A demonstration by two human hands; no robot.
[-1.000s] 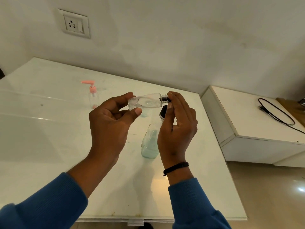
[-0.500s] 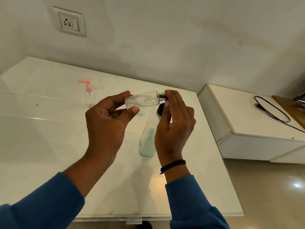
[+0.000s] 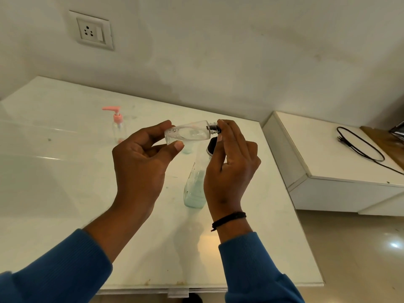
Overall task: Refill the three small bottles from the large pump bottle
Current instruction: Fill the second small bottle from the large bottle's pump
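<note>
**Small bottle held sideways above the table, cap between the fingers**

The left hand (image 3: pixel 140 162) grips a small clear plastic bottle (image 3: pixel 189 134) by its base, thumb and fingers curled round it, holding it on its side in the air with the neck pointing toward three o'clock; the right hand (image 3: pixel 229 167) pinches the bottle's dark screw cap (image 3: pixel 213 128) with its fingertips (the cap sits at the neck; whether it is screwed tight cannot be told); directly below, at six o'clock from the cap, stands a tall clear bottle with a black top and pale green liquid (image 3: pixel 194 189) on the glossy white table (image 3: pixel 65 193); at ten o'clock, well apart, stands a small clear bottle with a pink pump (image 3: pixel 118 125); a second small bottle (image 3: pixel 188 147) is partly hidden behind the held one.
</note>
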